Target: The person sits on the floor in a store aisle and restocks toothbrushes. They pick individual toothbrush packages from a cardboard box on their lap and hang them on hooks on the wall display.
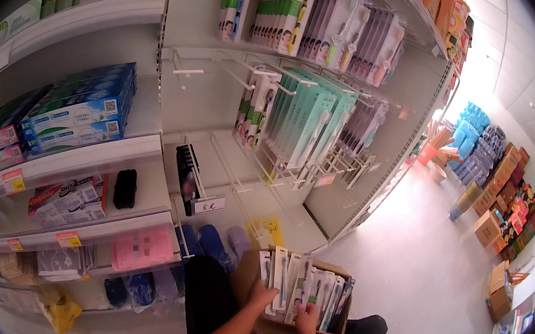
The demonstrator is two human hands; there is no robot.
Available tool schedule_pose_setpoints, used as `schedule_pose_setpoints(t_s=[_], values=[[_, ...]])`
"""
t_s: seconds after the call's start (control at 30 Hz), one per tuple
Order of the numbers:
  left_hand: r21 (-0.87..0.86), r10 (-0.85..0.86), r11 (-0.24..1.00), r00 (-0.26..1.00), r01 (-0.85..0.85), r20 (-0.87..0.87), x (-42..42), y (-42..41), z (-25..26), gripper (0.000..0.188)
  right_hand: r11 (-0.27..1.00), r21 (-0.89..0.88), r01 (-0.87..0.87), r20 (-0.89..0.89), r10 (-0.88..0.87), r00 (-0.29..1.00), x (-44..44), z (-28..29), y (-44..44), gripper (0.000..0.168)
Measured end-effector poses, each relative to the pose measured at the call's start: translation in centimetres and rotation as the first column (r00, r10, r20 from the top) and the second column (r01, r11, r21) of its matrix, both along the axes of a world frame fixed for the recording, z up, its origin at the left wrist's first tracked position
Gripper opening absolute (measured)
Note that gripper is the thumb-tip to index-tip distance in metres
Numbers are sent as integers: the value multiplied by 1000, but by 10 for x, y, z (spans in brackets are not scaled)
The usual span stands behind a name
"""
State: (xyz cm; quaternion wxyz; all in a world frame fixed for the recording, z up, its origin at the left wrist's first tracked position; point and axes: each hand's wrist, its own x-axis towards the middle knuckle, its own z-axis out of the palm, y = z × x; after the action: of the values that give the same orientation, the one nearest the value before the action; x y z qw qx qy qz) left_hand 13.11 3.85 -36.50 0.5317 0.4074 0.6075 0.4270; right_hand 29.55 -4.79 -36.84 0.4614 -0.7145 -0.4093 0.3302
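An open cardboard box (340,322) rests between my legs, filled with several packaged toothbrushes (327,297) standing on end. At its left side, the fingers of my left hand (262,297) are closed about the lower part of a white toothbrush pack (264,264); most of the fingers are hidden. My right hand (307,319) pinches a clear toothbrush pack (305,276) near the box's middle. This pack stands slightly above its neighbours. Between my hands, other white packs (283,273) lean upright in the box.
Ahead, toothbrush packs in mint green (298,116) hang from wire hooks (242,82), with more packs (284,15) above. Toothpaste boxes (81,106) fill a shelf on the left. Wrapped slippers (214,245) lie low before me. Cartons (488,227) line the aisle floor (405,262).
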Motion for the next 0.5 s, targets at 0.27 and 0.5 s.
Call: schedule_pose_setpoints(t_s=[0.27,0.5], values=[[-24,-64,998,994,62,-89,11,1,-14,53,894,383,-230,-360,374,855,-50,206,42,15],[18,-56,998,998,56,10,0,9,-30,54,714,584,-386,-348,650,676,-93,320,98,22]])
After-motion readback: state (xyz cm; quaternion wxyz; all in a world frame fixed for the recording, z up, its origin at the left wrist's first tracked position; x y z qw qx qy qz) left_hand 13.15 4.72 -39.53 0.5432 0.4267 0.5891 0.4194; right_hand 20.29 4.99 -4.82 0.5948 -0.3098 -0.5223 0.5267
